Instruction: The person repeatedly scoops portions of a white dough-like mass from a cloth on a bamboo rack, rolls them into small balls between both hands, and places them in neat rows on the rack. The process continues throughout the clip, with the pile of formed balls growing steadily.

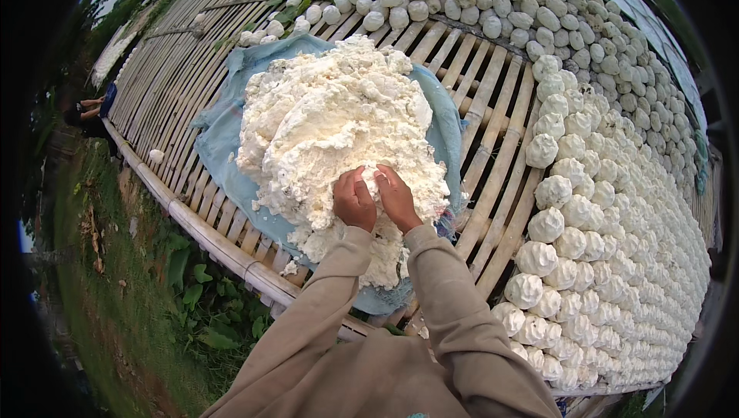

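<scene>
A big heap of white, crumbly, dough-like mass (331,118) lies on a blue sheet (213,141). At the near side of the heap, my left hand (356,201) and my right hand (396,196) are cupped towards each other with curved fingers. Between them shows a small lump of the white mass (370,175), pressed from both sides. The lump's lower part is hidden by my hands, so I cannot tell whether it is separate from the heap.
A bamboo slat platform (493,110) with gaps carries everything. Shaped white lumps (570,241) stand in dense rows at the right. Duller rounded lumps (550,18) fill the far side. A bamboo pole (223,252) edges the left, above plants (219,318). Another person (94,114) is far left.
</scene>
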Demonstrator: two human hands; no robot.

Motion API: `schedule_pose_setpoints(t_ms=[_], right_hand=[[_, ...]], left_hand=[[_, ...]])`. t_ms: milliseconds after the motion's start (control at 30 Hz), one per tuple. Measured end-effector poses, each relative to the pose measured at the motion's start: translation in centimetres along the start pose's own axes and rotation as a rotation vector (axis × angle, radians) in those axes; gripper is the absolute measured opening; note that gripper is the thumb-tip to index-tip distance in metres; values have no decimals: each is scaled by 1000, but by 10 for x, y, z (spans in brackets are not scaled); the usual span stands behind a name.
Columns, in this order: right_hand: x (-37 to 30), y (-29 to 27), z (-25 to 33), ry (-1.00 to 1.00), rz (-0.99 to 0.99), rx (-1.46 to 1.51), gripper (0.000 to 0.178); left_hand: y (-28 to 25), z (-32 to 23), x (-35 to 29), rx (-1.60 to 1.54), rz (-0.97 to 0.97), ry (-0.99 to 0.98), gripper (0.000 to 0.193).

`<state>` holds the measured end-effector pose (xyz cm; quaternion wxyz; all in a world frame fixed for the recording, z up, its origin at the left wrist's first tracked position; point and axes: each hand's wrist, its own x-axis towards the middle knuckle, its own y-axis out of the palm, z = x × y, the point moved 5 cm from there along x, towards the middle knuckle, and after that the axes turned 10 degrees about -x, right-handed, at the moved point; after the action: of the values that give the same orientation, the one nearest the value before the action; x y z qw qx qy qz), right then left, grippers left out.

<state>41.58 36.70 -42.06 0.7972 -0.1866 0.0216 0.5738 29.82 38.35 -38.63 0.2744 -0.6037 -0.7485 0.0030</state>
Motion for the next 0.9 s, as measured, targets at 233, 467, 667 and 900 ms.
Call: schedule_pose_setpoints(t_ms=[233, 467, 667, 900], right_hand=[[-65, -40, 86, -172, 115, -71, 59], [-90, -30, 148, -352, 7, -434, 29], [-118, -55, 132, -629, -425, -408, 34], [-159, -103, 112, -659, -801, -327, 39]], left_hand=[[-19, -17, -7, -1329, 121, -915, 52], [-45, -54, -26, -1500, 208, -990, 50], [-29, -35, -56, -1475, 89, -962, 60], [-2, -41, -98, -1574, 349, -1175, 94]])
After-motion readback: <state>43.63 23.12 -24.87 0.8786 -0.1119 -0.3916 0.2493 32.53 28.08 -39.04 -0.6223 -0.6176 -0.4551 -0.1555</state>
